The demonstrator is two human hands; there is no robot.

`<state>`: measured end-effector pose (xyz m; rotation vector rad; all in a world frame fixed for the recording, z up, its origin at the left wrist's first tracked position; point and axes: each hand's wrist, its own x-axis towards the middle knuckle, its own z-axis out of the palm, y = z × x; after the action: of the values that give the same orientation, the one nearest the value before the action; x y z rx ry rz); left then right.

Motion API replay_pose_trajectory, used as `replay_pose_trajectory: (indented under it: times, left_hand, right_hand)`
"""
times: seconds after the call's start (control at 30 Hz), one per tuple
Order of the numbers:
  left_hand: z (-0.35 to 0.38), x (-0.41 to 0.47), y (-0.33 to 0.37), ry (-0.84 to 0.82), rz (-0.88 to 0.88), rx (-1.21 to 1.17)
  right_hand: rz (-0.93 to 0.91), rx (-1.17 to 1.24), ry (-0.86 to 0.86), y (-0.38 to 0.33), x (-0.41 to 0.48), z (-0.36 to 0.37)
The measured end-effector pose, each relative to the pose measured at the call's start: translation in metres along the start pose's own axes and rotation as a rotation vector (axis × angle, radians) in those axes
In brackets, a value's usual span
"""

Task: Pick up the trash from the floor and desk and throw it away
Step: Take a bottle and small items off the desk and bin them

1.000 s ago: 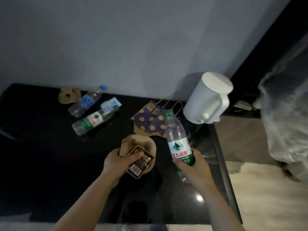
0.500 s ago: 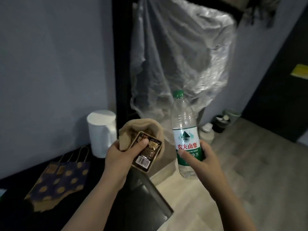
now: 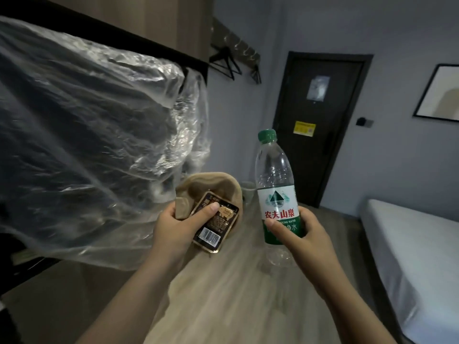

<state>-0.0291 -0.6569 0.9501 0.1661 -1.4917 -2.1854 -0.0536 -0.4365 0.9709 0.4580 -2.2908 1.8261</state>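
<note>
Right now the left hand is curled around two things at once: its thumb pins a dark packet with a barcode against a crumpled tan paper tray, which rises behind the packet. The right hand grips a clear water bottle low on its green and white label, thumb across the front. The bottle stands upright with its green cap on. Both loads are held in the air side by side, close but apart, above a pale wooden floor. Just left of the left hand, a big clear plastic bag hangs from a dark rail. Farther off are black hangers on a wall rack and a dark door with a yellow sticker. At the right are a white bed and a framed picture on the wall.
</note>
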Motion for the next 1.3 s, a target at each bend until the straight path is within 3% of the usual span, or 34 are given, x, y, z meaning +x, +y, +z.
replay_pose_trajectory:
  times: [0.23,0.63,0.93,1.3]
  left_hand:
    - [0.088,0.074,-0.065,-0.124,-0.017,0.021]
    - [0.19,0.276,-0.105,-0.326,-0.023,0.024]
    - [0.233,0.419,-0.177,-0.281,-0.125,0.118]
    - [0.311,0.596,-0.265,-0.137,-0.165,0.145]
  right_hand:
    - [0.027,-0.043,0.11,0.044,0.063,-0.07]
    - [0.041,-0.07,0.232,0.101,0.258,-0.081]
    - [0.069,-0.077,0.287,0.163,0.41,-0.091]
    - [0.076,-0.032,0.218,0.268,0.62,-0.12]
